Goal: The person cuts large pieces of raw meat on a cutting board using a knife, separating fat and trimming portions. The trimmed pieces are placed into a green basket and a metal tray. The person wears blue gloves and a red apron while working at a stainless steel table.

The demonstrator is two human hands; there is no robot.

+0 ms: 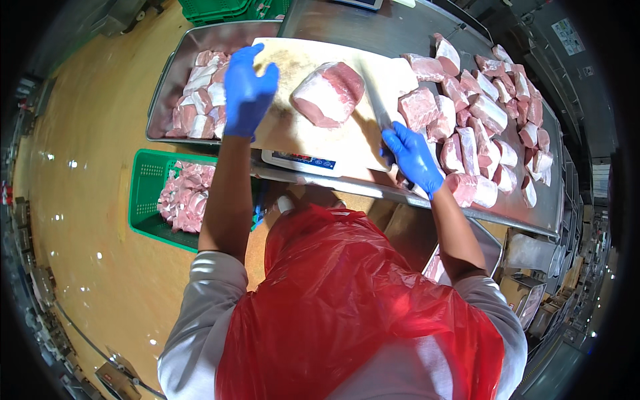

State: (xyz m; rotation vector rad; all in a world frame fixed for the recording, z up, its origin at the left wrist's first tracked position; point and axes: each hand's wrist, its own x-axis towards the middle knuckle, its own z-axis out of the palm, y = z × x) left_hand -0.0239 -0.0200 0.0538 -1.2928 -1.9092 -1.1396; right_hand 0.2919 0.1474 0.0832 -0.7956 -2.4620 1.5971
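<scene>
A thick piece of raw meat, pink with a pale fat side, lies on the white cutting board in front of me. My left hand, in a blue glove, is raised over the board's left edge, fingers apart and holding nothing. In my blue-gloved right hand is a knife, gripped near the board's right edge. Its long blade points away from me over the board, to the right of the meat and apart from it. My fingers hide the knife's handle.
Many meat pieces cover the steel table on the right. Left of the board, a metal tub holds cut meat. Below it stands a green crate of trimmings. A scale shows at the board's near edge.
</scene>
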